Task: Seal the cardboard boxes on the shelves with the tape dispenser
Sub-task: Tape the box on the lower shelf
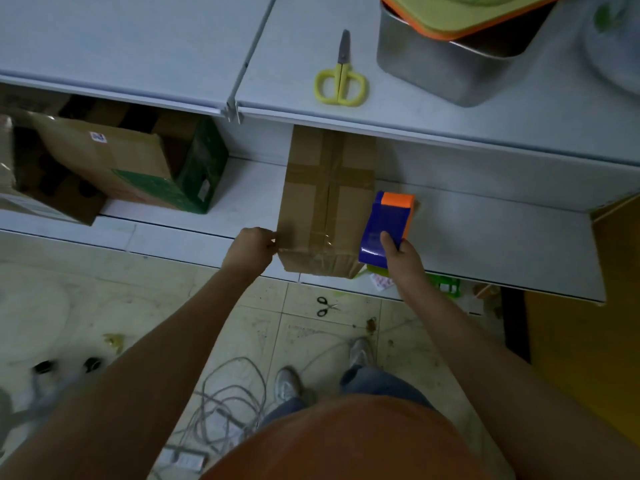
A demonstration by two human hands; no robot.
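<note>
A closed cardboard box [327, 199], crossed by brown tape along and across its top, is seen lying on the lower shelf [485, 237], with its near end reaching the shelf's front edge. The near left corner of the box is pinched by the left hand [254, 244], whose fingers are curled against the cardboard. A blue and orange tape dispenser [386, 226] is gripped by the right hand [403, 258], the thumb laid on its blue top and the remaining fingers wrapped beneath; the dispenser is held against the box's right side near its front end. To the left on the same shelf an open cardboard box with green printing [156, 168] is placed, well apart from the taped one. On the upper shelf [138, 46], yellow-handled scissors [341, 76] are laid beside a metal container [446, 60] topped with an orange-rimmed lid. On the tiled floor [173, 306] below, small black scissors [325, 306] and a coil of grey cable [228, 403] are visible.
</note>
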